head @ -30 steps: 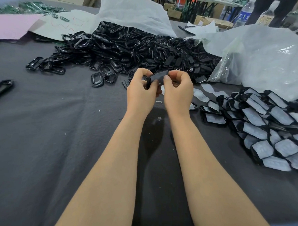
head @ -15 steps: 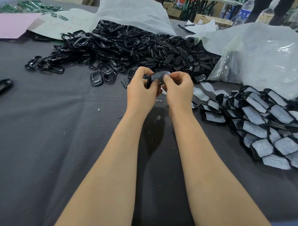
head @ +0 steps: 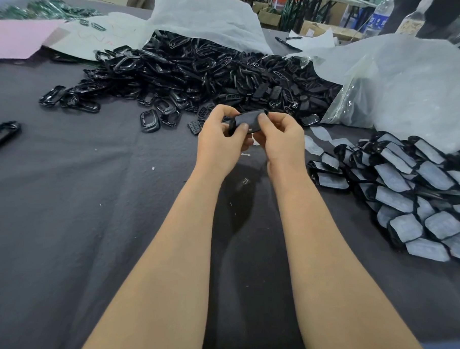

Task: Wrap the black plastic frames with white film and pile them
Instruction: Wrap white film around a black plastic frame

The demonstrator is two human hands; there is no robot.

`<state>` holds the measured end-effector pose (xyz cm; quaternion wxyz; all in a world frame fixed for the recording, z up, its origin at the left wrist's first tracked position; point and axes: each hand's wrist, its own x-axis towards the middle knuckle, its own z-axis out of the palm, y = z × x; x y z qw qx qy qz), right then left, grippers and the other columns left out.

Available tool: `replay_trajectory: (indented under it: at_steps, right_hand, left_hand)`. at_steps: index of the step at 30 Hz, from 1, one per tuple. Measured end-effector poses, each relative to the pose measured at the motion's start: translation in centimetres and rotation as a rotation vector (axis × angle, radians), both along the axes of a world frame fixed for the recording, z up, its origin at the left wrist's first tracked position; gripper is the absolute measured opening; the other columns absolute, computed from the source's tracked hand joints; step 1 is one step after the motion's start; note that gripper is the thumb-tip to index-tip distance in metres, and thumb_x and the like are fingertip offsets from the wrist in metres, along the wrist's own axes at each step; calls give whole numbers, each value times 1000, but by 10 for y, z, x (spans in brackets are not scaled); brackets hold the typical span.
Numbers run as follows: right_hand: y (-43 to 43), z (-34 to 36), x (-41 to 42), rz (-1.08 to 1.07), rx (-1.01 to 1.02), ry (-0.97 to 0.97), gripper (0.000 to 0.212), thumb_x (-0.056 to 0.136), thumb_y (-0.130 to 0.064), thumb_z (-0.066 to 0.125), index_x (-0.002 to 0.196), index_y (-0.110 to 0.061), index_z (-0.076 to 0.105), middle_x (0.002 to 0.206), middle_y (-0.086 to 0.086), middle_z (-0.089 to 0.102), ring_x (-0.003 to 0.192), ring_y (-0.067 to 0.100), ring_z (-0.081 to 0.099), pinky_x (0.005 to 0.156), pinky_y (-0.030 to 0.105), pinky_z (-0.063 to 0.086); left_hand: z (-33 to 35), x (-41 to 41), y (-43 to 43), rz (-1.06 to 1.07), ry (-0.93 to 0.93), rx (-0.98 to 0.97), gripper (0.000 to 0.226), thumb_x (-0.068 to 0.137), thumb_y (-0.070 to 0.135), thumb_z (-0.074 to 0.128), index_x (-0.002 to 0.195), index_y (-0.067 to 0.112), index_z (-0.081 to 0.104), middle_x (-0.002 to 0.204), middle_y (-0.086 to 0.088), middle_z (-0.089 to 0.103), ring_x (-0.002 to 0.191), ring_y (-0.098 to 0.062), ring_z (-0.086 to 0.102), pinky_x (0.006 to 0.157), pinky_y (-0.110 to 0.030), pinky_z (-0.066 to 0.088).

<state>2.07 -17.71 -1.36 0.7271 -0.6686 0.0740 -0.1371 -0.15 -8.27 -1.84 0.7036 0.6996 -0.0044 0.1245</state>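
Dark grey tabletop (head: pixel 93 206) in a cluttered workshop, with a heap of bare black frames (head: pixel 192 70) spilling from a white bag (head: pixel 203 17) at the far side, and a pile of film-covered frames (head: pixel 409 193) at the right near loose pieces of white film (head: pixel 319 136). Lifted clear of the tabletop in front of the heap, one black frame (head: pixel 249 120), pinched at its left end by the left hand (head: pixel 219 145) and at its right end by the right hand (head: pixel 282 140), both thumbs pressed on its near face.
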Motion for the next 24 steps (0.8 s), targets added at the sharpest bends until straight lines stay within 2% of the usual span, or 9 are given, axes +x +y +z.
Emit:
replay_trajectory:
  at_steps: [3,8,11,14,17,20,24]
  right_hand:
    - [0,-1,-1,-34,-76,-24,17,91,-10,61,78,-19,56,76,-1,59,65,9,59,77,33,54]
    - [0,3,-5,-11,-285,-99,10,91,-13,62,81,-14,58,83,7,63,84,29,64,85,48,54]
    - [-1,4,-7,36,-398,-121,6,90,-14,63,85,-12,60,85,9,65,87,32,65,85,49,52]
    - [-3,5,-9,85,-404,-87,3,90,-15,62,92,-12,61,87,9,67,87,30,67,86,48,53]
    - [0,4,-11,156,-412,-55,14,91,-12,62,104,-11,59,94,15,68,91,32,66,89,50,51]
    - [3,3,-9,111,-436,-73,12,90,-10,62,99,-14,56,94,17,67,91,34,65,88,51,51]
    - [1,3,-8,12,-322,-51,12,89,-10,63,87,-19,54,90,14,64,90,37,65,86,52,52]
  left_hand:
    - [1,0,0,-6,14,-25,24,94,5,57,90,27,48,74,1,68,61,-3,66,70,-25,59]
    - [4,-1,4,27,28,-40,11,92,19,63,93,24,54,75,-3,70,58,-8,65,61,-24,56]
    - [3,-1,5,24,41,9,12,95,20,59,86,28,55,75,-4,69,55,-5,64,54,-22,53]
    - [2,-1,5,15,58,48,17,97,17,55,83,28,54,74,-3,68,52,-4,62,54,-21,52]
    - [1,1,7,40,66,28,17,97,16,54,83,26,53,71,-2,65,50,-3,60,54,-21,53]
    - [0,0,6,43,58,-9,14,96,16,57,85,25,55,71,-1,66,52,-3,62,55,-20,54]
    - [2,0,2,-6,40,-65,21,93,7,60,95,27,53,78,0,69,61,-3,66,64,-20,57]
